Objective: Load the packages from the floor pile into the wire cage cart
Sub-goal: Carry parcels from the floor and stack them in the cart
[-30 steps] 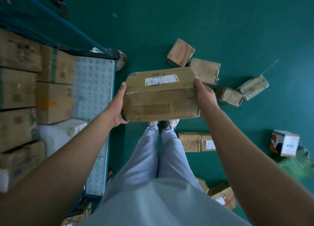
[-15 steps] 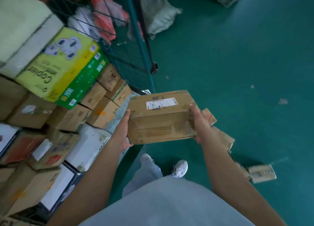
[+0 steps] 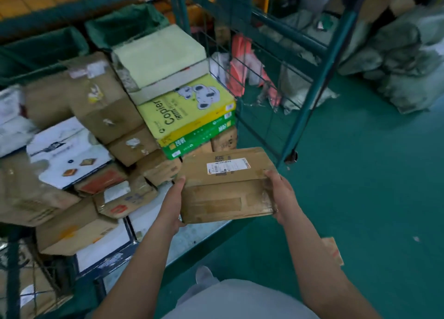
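Cart (image 3: 310,117) already well stacked, far and left. Box (image 3: 225,184) held at cart's near right edge, not yet set down. Left hand (image 3: 171,206) and right hand (image 3: 280,196) fingers clamped on box ends. One package (image 3: 332,250) visible on floor, near right.

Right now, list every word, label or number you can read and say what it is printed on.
"Copier": yellow paper box in the cart.
Green box beneath it: white print, too blurred.
Shipping label on the held cardboard box: barcode and text, too small.
Other cartons' stickers: unreadable.
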Demonstrator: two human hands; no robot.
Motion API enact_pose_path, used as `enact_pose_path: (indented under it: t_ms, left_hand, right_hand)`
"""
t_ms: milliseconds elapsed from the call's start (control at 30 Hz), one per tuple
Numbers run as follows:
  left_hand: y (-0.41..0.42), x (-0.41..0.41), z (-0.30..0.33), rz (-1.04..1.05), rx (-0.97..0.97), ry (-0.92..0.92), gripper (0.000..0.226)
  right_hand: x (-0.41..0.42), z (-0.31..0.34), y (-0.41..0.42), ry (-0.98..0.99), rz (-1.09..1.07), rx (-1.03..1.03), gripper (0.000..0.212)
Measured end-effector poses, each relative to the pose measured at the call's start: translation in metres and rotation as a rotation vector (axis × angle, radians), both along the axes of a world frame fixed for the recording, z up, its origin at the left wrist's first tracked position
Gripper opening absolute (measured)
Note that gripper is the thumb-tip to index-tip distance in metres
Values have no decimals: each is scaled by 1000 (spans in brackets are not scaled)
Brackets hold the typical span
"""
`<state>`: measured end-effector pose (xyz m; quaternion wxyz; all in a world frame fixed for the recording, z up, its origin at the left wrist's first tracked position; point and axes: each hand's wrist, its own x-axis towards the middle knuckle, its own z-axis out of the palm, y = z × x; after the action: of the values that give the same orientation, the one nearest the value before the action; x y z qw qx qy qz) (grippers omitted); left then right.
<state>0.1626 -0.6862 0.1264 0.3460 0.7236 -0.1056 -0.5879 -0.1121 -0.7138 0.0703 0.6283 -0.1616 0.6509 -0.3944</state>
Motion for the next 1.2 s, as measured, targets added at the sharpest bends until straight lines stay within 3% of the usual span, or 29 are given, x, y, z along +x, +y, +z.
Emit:
enact_pose_path:
  t_ms: [67, 233, 433, 533, 667, 800, 900, 967, 1067, 1200]
  left_hand:
    - [-11, 16, 10, 37, -45, -4, 45]
    - [-44, 52, 29, 60, -132, -29, 42]
    - [-82, 100, 37, 69, -225, -53, 41]
    - [-104, 121, 30, 85, -258, -63, 38]
    - [-132, 132, 21, 85, -315, -104, 72]
    - [-171, 129, 15, 116, -364, -95, 88]
    - [-204, 118, 10, 166, -360, -109, 94]
    - [-226, 113, 10, 198, -317, -123, 90]
    - [-270, 99, 16, 249, -292, -168, 67]
    - [-320, 89, 16, 201, -255, -165, 66]
  right_hand:
    - [20, 1, -23, 6, 32, -24, 87]
    - [68, 21, -71, 29, 17, -68, 77]
    - [130, 54, -111, 54, 19, -104, 100]
    - [150, 58, -129, 77, 53, -111, 95]
    - [158, 57, -164, 169, 132, -119, 95]
    - [156, 56, -216, 427, 275, -183, 54]
    - [152, 58, -266, 615, 412, -175, 72]
    - [147, 57, -297, 635, 455, -157, 80]
    - [136, 55, -347, 591, 530, -155, 91]
    - [129, 53, -398, 537, 545, -147, 80]
